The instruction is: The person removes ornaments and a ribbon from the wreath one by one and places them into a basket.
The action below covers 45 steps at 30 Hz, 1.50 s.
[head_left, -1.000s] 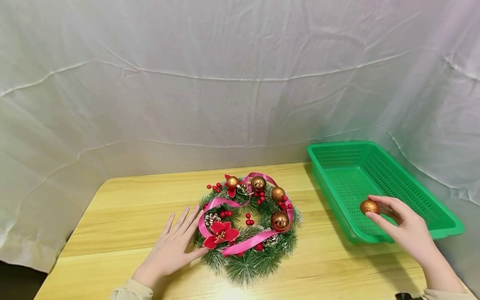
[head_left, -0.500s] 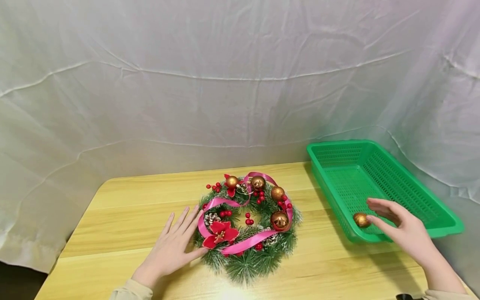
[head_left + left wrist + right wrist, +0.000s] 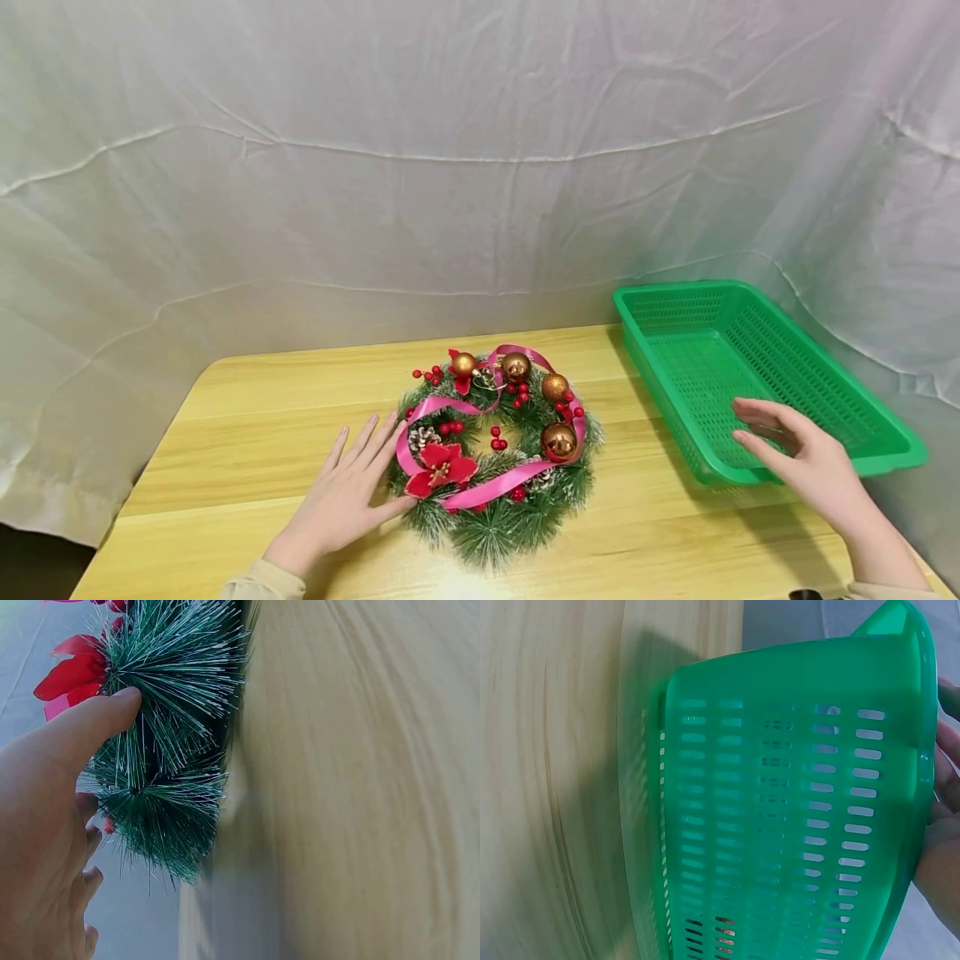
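Note:
A green Christmas wreath (image 3: 492,533) lies on the wooden table, dressed with a red poinsettia flower (image 3: 440,469), pink ribbon (image 3: 504,486), red berries and several gold-brown balls (image 3: 559,442). My left hand (image 3: 337,500) rests against its left side, fingers spread and straight; in the left wrist view the thumb (image 3: 112,712) touches the needles by a red petal. My right hand (image 3: 813,467) hovers over the near end of the green basket (image 3: 637,358), fingers parted with nothing between them. Behind the basket's slotted wall (image 3: 780,772), brownish glimpses show in the right wrist view; the dropped ball is otherwise hidden.
The basket stands at the table's right side, its raised rim (image 3: 892,458) just below my right hand. Pale cloth (image 3: 480,208) hangs behind the table and at both sides. A small dark object (image 3: 806,594) shows at the bottom edge, near my right sleeve.
My right hand has let go of the glittery gold ball, which fell into the basket's near end and rolled out of the head view. My left hand and the wreath have stayed put.

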{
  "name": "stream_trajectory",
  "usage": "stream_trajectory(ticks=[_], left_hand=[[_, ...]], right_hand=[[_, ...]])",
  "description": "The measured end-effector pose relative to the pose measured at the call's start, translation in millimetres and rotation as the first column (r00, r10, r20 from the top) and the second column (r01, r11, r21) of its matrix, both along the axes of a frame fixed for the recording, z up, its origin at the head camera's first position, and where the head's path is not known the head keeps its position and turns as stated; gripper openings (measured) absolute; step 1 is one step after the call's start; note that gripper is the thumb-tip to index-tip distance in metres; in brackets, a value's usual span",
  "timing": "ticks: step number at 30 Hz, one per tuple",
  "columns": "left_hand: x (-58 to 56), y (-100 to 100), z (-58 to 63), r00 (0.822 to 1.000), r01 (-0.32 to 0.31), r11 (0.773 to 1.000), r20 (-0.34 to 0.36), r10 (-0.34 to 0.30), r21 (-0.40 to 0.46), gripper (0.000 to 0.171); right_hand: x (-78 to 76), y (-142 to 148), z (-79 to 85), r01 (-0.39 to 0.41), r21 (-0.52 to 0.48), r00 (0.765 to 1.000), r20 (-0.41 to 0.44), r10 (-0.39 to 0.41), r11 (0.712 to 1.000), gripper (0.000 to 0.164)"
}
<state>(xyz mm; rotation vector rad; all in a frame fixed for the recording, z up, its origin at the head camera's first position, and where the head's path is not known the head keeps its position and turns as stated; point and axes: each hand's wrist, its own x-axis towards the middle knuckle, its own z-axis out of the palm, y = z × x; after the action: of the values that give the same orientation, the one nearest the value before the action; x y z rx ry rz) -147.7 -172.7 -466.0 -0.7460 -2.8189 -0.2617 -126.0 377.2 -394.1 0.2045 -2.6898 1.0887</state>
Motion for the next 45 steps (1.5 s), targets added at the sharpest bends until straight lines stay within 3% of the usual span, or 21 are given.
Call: stream_trajectory(ticks=[10, 21, 28, 37, 45], left_hand=[[0.8, -0.1, 0.0, 1.0, -0.002, 1.0, -0.003, 0.002, 0.005, 0.094], [0.2, 0.2, -0.7, 1.0, -0.004, 1.0, -0.003, 0.004, 0.01, 0.094], [0.0, 0.8, -1.2, 1.0, 0.003, 1.0, -0.031, -0.002, 0.025, 0.094], [0.8, 1.5, -1.1, 1.0, 0.002, 1.0, -0.011, -0.001, 0.015, 0.094], [1.2, 1.4, -0.7, 1.0, 0.002, 1.0, -0.017, -0.002, 0.002, 0.094]], right_hand=[[-1.5, -15.2, 3.0, -0.004, -0.036, 1.0, -0.013, 0.004, 0.999, 0.045], [-11.5, -41.8, 6.6, -0.144, -0.092, 0.984, -0.115, 0.133, 0.985, 0.044], [-20.7, -70.4, 2.7, -0.246, -0.099, 0.963, -0.138, 0.232, 0.964, 0.044], [-34.4, -115.2, -11.2, -0.408, -0.126, 0.899, -0.229, 0.373, 0.904, 0.052], [-44.6, -143.3, -23.0, -0.436, -0.137, 0.892, -0.195, 0.407, 0.889, 0.054]])
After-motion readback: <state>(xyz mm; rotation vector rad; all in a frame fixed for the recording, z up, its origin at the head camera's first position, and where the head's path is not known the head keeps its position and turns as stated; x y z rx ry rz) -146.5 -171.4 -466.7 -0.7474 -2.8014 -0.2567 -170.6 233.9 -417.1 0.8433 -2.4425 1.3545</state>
